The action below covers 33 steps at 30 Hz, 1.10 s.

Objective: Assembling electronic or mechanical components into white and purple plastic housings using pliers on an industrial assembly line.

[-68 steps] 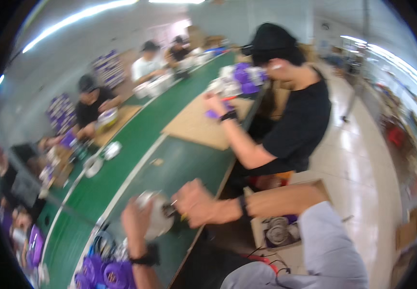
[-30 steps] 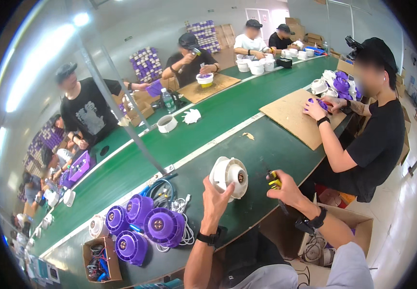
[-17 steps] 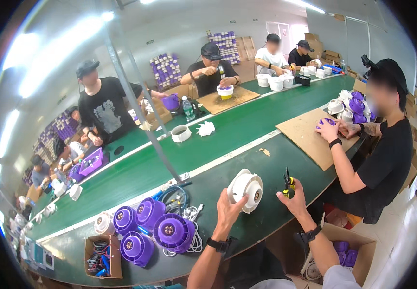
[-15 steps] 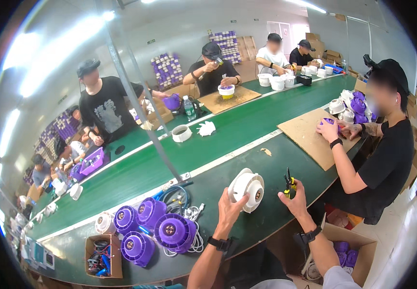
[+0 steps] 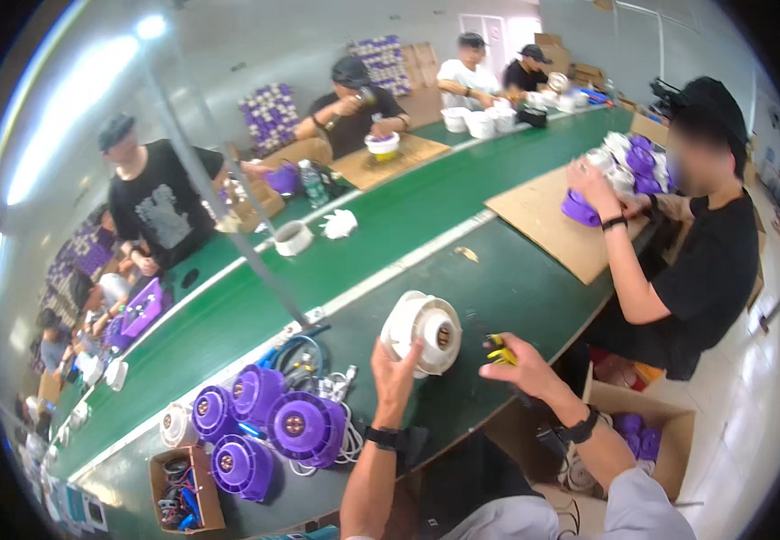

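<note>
Two grips: left hand [image 5: 395, 371] on white housing [image 5: 428, 331], right hand [image 5: 532, 367] on pliers [image 5: 500, 350]
Left half-curled round the housing, thumb across its face; right wrapped round the pliers. Housing likely light, stiff, slick, best held by its rim; green bench [image 5: 520, 297] below

- A factory workshop, laid out around a green belt [image 5: 390, 236] running from eight o'clock to two.
- Workers on both sides: one worker [image 5: 705, 252] at three o'clock, a second worker [image 5: 370, 126] at twelve, each at a brown board [image 5: 534, 205].
- Repeated parts: purple housings [image 5: 306, 428] at seven o'clock, a mixed heap [image 5: 639, 158] at two.
- A box [image 5: 211, 509] of wires, also towards seven.
- Hand work: a white housing [image 5: 423, 328] in the left hand [image 5: 394, 373], pliers [image 5: 500, 350] in the right hand [image 5: 529, 367].
- Stock: purple-and-white stacks [image 5: 268, 117] at eleven, cartons [image 5: 588, 73] at one.
- A strip light [image 5: 75, 117] at ten.
</note>
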Each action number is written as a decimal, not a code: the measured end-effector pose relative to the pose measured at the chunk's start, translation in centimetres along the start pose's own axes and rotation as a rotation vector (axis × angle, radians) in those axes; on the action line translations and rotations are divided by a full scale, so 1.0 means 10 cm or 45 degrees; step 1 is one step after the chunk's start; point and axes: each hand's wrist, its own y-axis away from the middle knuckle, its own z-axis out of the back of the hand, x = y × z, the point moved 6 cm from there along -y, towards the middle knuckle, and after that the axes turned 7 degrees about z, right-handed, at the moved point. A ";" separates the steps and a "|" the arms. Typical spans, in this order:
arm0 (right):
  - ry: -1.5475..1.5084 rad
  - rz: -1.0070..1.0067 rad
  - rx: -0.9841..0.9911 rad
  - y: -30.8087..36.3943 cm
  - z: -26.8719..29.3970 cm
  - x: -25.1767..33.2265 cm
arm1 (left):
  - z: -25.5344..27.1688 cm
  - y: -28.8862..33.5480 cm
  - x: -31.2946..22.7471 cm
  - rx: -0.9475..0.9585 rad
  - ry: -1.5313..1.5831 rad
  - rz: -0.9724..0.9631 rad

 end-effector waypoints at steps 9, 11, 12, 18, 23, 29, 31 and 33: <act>1.019 -0.013 -0.052 0.16 -0.01 0.32 | -0.06 0.03 -0.02 -0.019 -0.073 -0.014; 1.054 -0.035 -0.037 0.16 -0.01 0.31 | -0.09 0.05 -0.04 -0.019 -0.118 -0.023; 1.039 -0.080 -0.005 0.15 -0.02 0.29 | -0.10 0.07 -0.05 -0.012 -0.120 -0.019; 1.078 -0.121 0.088 0.07 -0.02 0.30 | -0.13 0.11 -0.11 0.004 -0.266 -0.069; 1.248 -0.011 0.099 0.01 -0.02 0.40 | -0.13 0.10 -0.14 -0.010 -0.389 -0.079; 1.332 0.056 0.148 -0.03 0.01 0.34 | -0.19 0.12 -0.24 -0.012 -0.417 -0.107; 1.500 0.317 0.092 -0.02 0.01 0.42 | -0.23 0.13 -0.36 -0.002 -0.525 -0.071; 1.625 0.447 0.077 -0.03 0.00 0.53 | -0.27 0.17 -0.49 -0.005 -0.634 -0.026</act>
